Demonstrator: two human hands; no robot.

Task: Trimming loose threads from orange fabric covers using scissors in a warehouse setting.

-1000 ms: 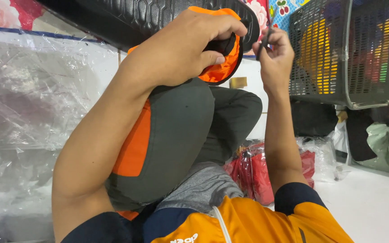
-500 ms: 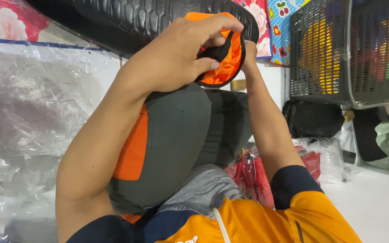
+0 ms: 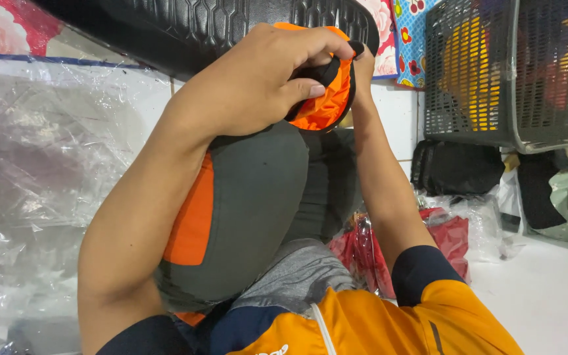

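Note:
A stuffed grey and orange bag (image 3: 258,204) stands on my lap, its orange mouth with a black rim (image 3: 327,98) at the top. My left hand (image 3: 264,79) is closed over that rim from the left, thumb pressed on the black edge. My right hand (image 3: 363,60) reaches up behind the mouth on the right. Only its fingertips show, hooked on the rim; the rest of the hand is hidden by the bag's mouth. Both forearms rise from my orange and navy shirt (image 3: 376,322).
A black ribbed mat (image 3: 165,26) lies just beyond the bag. A dark slotted basket (image 3: 514,72) with colourful items stands at the right, a black bag (image 3: 455,167) under it. Clear plastic sheeting (image 3: 47,164) covers the left. Red wrapped packs (image 3: 445,236) sit by the white floor (image 3: 547,296).
My right hand has moved in from the right and gone behind the bag's mouth. The orange mouth has been pulled narrower under my left hand.

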